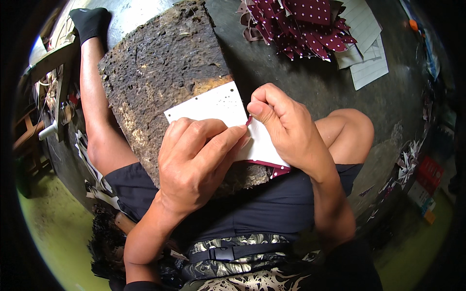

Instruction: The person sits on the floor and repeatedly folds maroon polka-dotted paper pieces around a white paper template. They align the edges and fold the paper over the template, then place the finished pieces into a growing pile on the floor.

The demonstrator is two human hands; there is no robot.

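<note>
A white sheet piece [213, 107] with small dark holes lies on a rough dark block across my lap. Another white piece [264, 145] sits beside it, bordered by a folded maroon edge with white dots. My left hand [194, 157] is bent over both, its fingertips pinched at a narrow maroon strip [249, 121] where the two pieces meet. Just above that strip, my right hand [289, 128] is closed, thumb against curled index finger. What lies between those right fingers is hidden. Its lower side rests by the second white piece.
The thick, pitted block [165, 63] stretches away from my lap between my legs. Beyond it, on the grey floor, lies a pile of maroon dotted pieces [308, 24] beside pale lined sheets [369, 63]. Scraps [407, 160] litter the right; a wooden frame [53, 63] stands left.
</note>
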